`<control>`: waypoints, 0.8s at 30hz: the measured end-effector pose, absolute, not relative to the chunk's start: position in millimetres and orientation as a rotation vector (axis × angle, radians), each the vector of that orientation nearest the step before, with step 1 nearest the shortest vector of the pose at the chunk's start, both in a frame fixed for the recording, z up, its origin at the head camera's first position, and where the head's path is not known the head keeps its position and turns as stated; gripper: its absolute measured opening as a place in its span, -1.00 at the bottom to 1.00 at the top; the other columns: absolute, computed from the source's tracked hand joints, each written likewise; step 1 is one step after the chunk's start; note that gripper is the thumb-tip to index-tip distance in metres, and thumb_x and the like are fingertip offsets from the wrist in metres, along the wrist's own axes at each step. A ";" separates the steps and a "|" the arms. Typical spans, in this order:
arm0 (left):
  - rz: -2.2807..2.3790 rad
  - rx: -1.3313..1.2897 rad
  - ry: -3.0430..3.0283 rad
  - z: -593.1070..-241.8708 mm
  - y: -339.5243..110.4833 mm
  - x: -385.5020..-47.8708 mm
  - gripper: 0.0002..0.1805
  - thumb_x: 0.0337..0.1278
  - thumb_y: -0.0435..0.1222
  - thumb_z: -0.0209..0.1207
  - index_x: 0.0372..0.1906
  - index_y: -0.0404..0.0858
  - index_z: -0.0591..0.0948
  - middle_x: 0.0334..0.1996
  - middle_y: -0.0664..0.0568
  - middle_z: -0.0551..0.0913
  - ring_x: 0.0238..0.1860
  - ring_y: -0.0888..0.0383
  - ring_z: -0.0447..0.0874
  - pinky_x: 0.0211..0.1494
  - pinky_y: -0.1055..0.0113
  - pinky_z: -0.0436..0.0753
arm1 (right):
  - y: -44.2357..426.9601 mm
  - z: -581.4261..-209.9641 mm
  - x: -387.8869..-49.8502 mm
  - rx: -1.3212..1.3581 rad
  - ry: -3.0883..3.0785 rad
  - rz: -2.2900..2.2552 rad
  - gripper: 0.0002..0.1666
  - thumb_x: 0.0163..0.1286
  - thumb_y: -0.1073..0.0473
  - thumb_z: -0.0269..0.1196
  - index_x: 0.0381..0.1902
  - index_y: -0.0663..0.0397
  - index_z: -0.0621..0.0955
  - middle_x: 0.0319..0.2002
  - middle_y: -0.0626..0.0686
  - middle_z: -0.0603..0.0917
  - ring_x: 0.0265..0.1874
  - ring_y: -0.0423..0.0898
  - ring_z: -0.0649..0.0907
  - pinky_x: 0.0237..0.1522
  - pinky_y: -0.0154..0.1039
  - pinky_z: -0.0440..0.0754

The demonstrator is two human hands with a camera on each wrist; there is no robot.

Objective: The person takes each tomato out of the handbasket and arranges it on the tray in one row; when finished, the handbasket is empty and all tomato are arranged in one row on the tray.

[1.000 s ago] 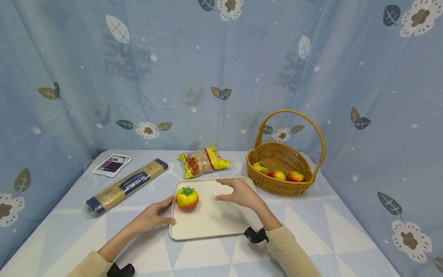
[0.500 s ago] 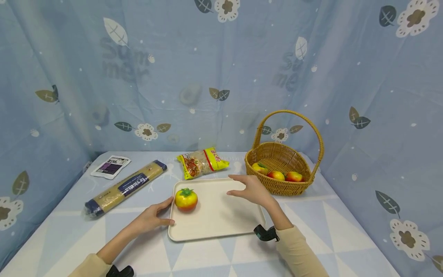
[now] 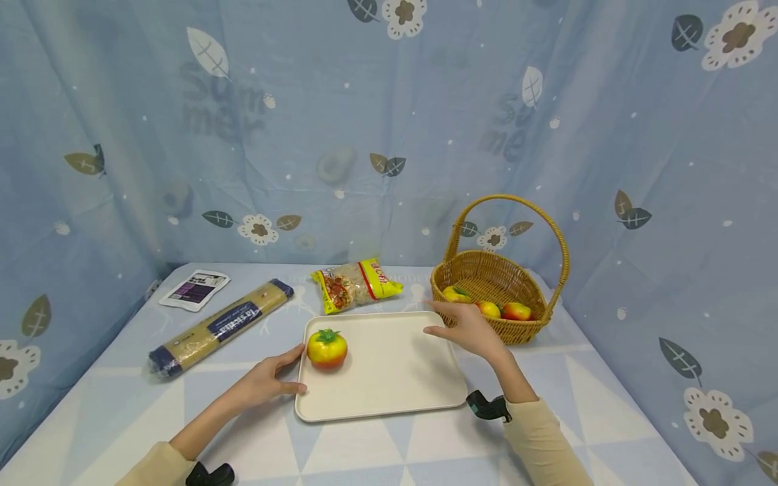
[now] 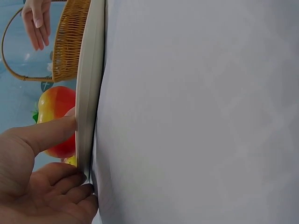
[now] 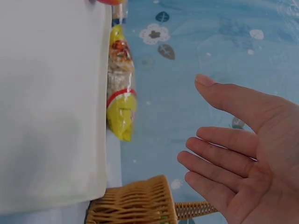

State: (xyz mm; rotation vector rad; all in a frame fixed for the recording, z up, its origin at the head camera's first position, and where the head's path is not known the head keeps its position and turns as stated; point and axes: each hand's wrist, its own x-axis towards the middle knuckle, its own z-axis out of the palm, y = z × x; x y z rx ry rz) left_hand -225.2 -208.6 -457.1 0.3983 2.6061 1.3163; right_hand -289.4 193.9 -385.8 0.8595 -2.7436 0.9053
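Note:
My left hand (image 3: 263, 385) rests at the left edge of a cream tray (image 3: 389, 368), thumb and forefinger spread and touching its rim. In the left wrist view, the thumb meets the rim and the other fingers bend loosely beside it. A round yellow-and-red fruit (image 3: 327, 349) with a green leafy top sits on the tray, near that hand. My right hand (image 3: 471, 329) hovers over the tray's far right corner, in front of a wicker basket (image 3: 498, 331). Its fingers are extended and its thumb apart, with nothing between them, as the right wrist view shows.
Several yellow-red fruits (image 3: 516, 311) lie in the basket, under its tall arched handle (image 3: 565, 253). Behind the tray lies a yellow food packet (image 3: 358, 285). A long pasta package (image 3: 225, 329) and a small white pouch (image 3: 195, 290) are at left. A patterned curtain (image 3: 340, 135) hangs behind.
My right hand has moved rightward across the tray towards the basket, staying empty. My left hand, the tray and the fruit on it stay in place.

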 end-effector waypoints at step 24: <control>1.322 0.417 2.601 -456.4 -208.5 -225.3 0.01 -0.05 -0.15 0.43 0.42 -0.48 0.15 0.42 -0.32 0.12 0.42 -0.31 0.03 0.43 -0.18 0.02 | 254.4 -379.1 -296.6 0.687 -2.733 0.925 -0.27 0.21 -0.12 0.37 0.22 0.21 0.54 0.13 0.21 0.61 0.11 0.22 0.57 0.08 0.20 0.55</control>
